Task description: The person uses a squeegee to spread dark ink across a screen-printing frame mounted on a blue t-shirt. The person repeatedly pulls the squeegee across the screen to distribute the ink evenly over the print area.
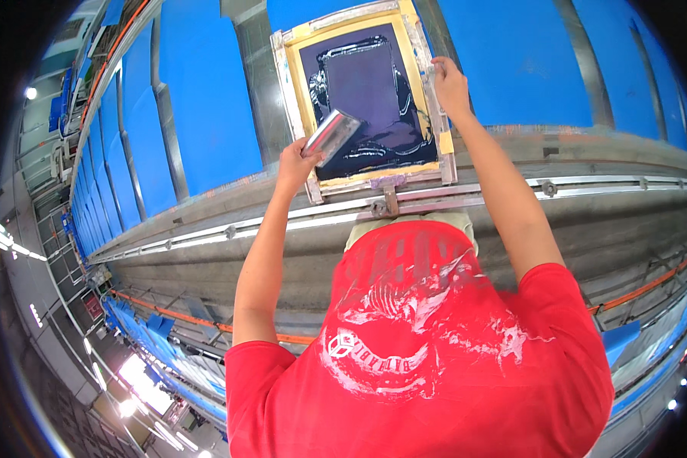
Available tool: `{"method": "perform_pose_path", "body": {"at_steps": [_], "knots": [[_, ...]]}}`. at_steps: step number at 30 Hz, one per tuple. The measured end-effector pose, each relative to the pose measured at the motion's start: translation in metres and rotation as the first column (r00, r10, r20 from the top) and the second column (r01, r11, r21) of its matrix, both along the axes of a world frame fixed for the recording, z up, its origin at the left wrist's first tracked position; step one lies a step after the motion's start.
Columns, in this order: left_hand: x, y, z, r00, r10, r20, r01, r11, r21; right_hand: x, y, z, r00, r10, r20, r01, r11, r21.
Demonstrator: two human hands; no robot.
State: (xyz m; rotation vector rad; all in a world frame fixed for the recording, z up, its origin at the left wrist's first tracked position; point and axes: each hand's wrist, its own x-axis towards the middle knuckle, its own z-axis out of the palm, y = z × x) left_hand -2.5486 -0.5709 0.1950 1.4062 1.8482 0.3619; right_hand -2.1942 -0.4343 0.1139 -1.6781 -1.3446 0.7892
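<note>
A screen-printing frame (pixel 291 91) with pale wooden rails and yellow tape lies on the table ahead of me. Dark, wet ink coats its mesh (pixel 362 84), thickest along the borders of a purple rectangle. My left hand (pixel 299 162) is closed on one end of a squeegee (pixel 334 136), a silver-grey bar with a red stripe, held tilted over the frame's lower left corner. Whether its edge touches the mesh I cannot tell. On the frame's right rail, toward the far end, my right hand (pixel 450 88) is closed with its fingers at the wood.
Blue panels (pixel 202 99) line the long table on both sides of the frame, with grey strips between them. A metal rail (pixel 504 195) runs along the near edge, and a bracket (pixel 390 200) joins the frame there. Another row of blue panels (pixel 160 343) stands behind me.
</note>
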Motion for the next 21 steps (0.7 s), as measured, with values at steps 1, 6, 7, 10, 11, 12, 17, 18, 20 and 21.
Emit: {"method": "perform_pose_path", "body": {"at_steps": [1,6,7,10,11,12,17,18,20,21], "knots": [[0.004,0.008,0.0,0.999,-0.052,-0.008,0.051,0.998,-0.044,0.003,0.0,0.002,1.0,0.002,0.008,-0.002,1.0,-0.005],[0.027,0.048,-0.023,0.908,-0.398,0.132,0.414,0.9,-0.135,0.003,0.001,0.002,0.998,-0.002,0.055,0.001,1.0,0.02],[0.038,0.058,-0.027,0.87,-0.484,0.098,0.493,0.861,-0.123,0.005,0.001,0.0,0.998,0.005,0.069,-0.007,1.0,0.02],[0.055,0.086,-0.031,0.79,-0.587,0.177,0.613,0.759,-0.219,0.008,0.005,-0.007,0.993,0.013,0.116,-0.015,1.0,0.015],[0.055,0.094,-0.029,0.798,-0.514,0.314,0.599,0.731,-0.326,0.012,0.004,-0.009,0.987,0.036,0.159,-0.043,0.998,0.041],[0.058,0.107,-0.026,0.79,-0.431,0.435,0.602,0.68,-0.419,0.02,0.002,-0.015,0.978,0.046,0.204,-0.062,0.995,0.074],[0.026,0.147,-0.004,0.848,-0.415,0.328,0.493,0.845,-0.206,0.033,0.008,0.023,0.76,0.255,0.597,-0.229,0.966,-0.121],[0.025,0.153,0.009,0.881,-0.398,0.254,0.437,0.892,-0.119,0.03,0.014,0.035,0.757,0.256,0.601,-0.295,0.955,-0.035],[0.018,0.169,-0.002,0.945,-0.325,0.017,0.323,0.943,0.08,0.009,0.032,0.061,0.751,0.268,0.604,-0.429,0.893,0.138],[0.02,0.177,-0.005,0.95,-0.308,-0.056,0.313,0.931,0.187,-0.008,0.043,0.082,0.759,0.308,0.574,-0.505,0.835,0.22]]}}
